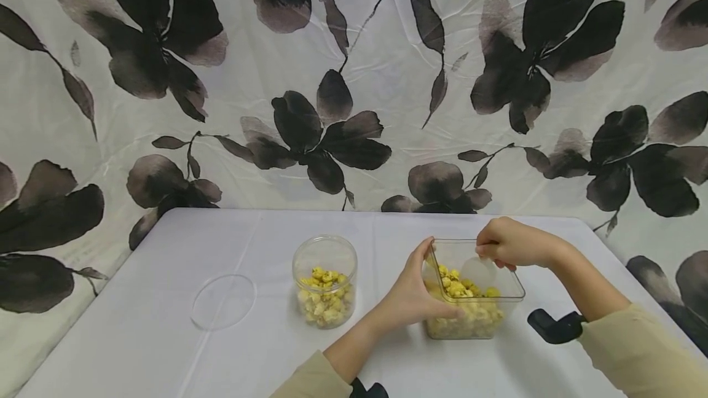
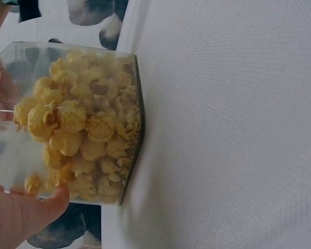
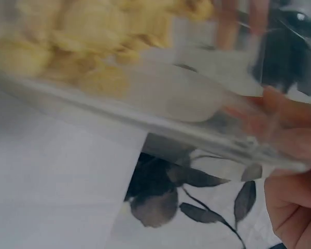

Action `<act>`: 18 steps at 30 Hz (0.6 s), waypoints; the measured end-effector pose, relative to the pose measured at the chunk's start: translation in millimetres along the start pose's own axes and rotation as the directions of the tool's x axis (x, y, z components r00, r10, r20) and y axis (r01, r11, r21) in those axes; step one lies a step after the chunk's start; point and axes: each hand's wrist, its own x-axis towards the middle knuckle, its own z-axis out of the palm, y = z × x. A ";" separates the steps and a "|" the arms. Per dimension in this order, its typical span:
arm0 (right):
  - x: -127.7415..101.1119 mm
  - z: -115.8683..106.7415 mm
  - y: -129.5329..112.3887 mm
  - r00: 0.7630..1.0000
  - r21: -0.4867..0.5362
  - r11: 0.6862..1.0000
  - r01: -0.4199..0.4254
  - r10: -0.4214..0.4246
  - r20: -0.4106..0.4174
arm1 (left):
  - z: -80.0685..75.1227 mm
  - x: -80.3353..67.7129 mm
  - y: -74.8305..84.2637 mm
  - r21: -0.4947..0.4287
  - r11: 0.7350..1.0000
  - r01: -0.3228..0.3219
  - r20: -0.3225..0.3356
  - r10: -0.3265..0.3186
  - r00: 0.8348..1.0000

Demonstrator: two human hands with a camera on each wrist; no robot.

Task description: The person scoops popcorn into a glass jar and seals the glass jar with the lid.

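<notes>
Near table's front edge, both hands' fingers clamp the popcorn tub point(image 1: 473, 300); jar point(image 1: 325, 281) alongside.

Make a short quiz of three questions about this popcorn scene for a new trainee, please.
1. True or false: the left hand grips the square container.
2. What does the right hand hold inside it? A) white scoop B) fork C) lid
3. What lies flat on the table, left of the round jar?

Key: 1 true. 2 A, the white scoop. 3 the clear round lid.
</notes>
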 end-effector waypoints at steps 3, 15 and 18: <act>-0.3 1.1 2.0 1.000 -0.003 1.000 -0.001 0.001 0.002 | 1.3 0.7 0.0 0.002 1.000 0.002 -0.001 -0.002 1.000; -3.2 2.0 2.2 1.000 0.045 0.999 -0.003 0.004 -0.008 | 1.1 1.0 -0.3 0.003 1.000 0.001 0.001 -0.001 1.000; -5.2 0.6 1.1 0.999 0.044 0.999 -0.025 0.026 -0.018 | 1.1 0.8 -0.2 -0.001 1.000 0.003 0.001 -0.003 1.000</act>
